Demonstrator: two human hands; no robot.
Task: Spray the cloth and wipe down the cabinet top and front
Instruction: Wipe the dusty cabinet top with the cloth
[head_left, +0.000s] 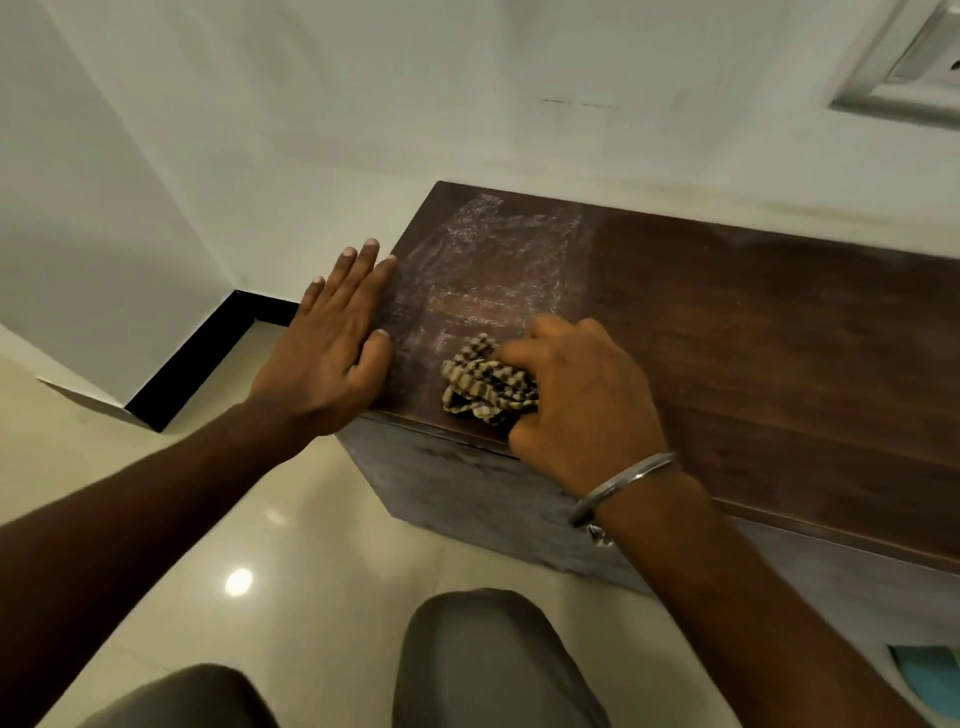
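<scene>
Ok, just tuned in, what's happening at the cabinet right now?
A person is wiping the dark brown wooden cabinet top with a bunched tan-and-black checkered cloth, gripped in the right hand near the front edge. The left hand lies flat and open on the top's left end. Pale streaky smears cover the left part of the top; the right part looks darker and cleaner. No spray bottle is in view.

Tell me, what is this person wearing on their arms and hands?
Very little. Both forearms are bare with no sleeves in sight, and neither the left hand nor the right hand has a glove or ring that I can see. The one item is a plain silver metal bangle around the right wrist.
</scene>
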